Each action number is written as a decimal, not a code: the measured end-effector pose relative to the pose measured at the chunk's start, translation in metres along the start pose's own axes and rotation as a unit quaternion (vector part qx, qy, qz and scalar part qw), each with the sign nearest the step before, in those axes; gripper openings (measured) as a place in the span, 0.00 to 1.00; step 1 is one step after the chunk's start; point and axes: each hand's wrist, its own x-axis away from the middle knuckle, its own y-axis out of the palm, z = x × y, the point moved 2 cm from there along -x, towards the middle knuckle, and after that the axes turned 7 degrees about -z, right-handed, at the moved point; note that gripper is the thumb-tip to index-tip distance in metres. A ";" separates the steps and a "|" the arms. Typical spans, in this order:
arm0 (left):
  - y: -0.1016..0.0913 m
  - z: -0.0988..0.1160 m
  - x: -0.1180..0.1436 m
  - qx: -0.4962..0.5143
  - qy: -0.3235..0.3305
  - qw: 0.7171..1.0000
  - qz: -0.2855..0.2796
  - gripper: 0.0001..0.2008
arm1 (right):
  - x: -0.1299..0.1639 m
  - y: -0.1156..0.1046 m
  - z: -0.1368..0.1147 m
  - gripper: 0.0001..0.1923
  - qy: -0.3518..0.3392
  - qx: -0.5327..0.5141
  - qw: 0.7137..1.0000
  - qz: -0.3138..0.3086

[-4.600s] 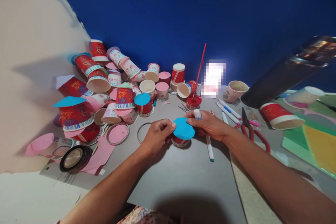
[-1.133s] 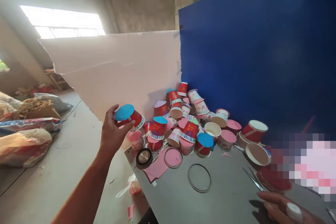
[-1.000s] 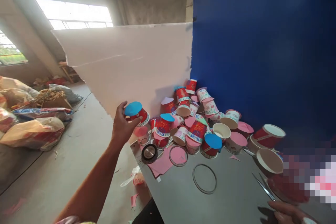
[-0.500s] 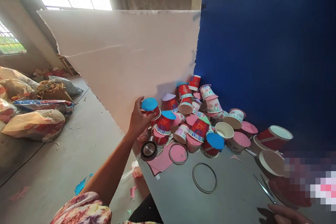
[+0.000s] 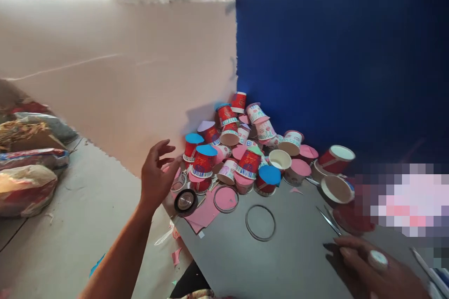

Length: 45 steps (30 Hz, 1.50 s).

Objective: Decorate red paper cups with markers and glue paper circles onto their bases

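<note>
My left hand (image 5: 158, 175) is beside the left edge of a heap of decorated paper cups, thumb and fingers apart and holding nothing. Closest to its fingers is a red cup with a blue paper top (image 5: 193, 139); another blue-topped red cup (image 5: 204, 161) leans in front. Below the hand lies a dark round object with a shiny metal centre (image 5: 185, 202). At lower right, my right hand (image 5: 377, 264) stretches its fingers low over the table by the scissors (image 5: 329, 221). A whitish round thing shows on its fingers; the palm is hidden.
Two thin rings (image 5: 260, 223) lie on the grey table (image 5: 291, 261), one over pink paper (image 5: 203, 215). A pale board (image 5: 140, 79) and a blue panel (image 5: 333, 56) stand behind the heap. Cups lie sideways at right. Filled bags (image 5: 28, 189) sit on the floor at left.
My left hand has let go of the blue-topped red cup, which stays in the heap, and drawn back left. More of my right hand shows near the scissors. The view has turned right.
</note>
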 end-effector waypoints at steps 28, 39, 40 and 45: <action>0.148 0.063 0.123 -0.005 0.233 0.798 -0.556 0.09 | 0.002 0.008 -0.040 0.14 -0.109 0.067 0.991 0.037; 0.151 0.050 0.131 0.010 0.229 0.798 -0.557 0.08 | 0.001 0.012 -0.043 0.12 -0.117 0.068 0.990 0.040; 0.153 0.049 0.134 0.013 0.235 0.798 -0.555 0.08 | 0.001 0.012 -0.043 0.12 -0.117 0.060 0.990 0.042; 0.161 0.046 0.140 0.039 0.257 0.801 -0.540 0.08 | -0.002 0.006 -0.043 0.10 -0.092 0.034 0.993 0.070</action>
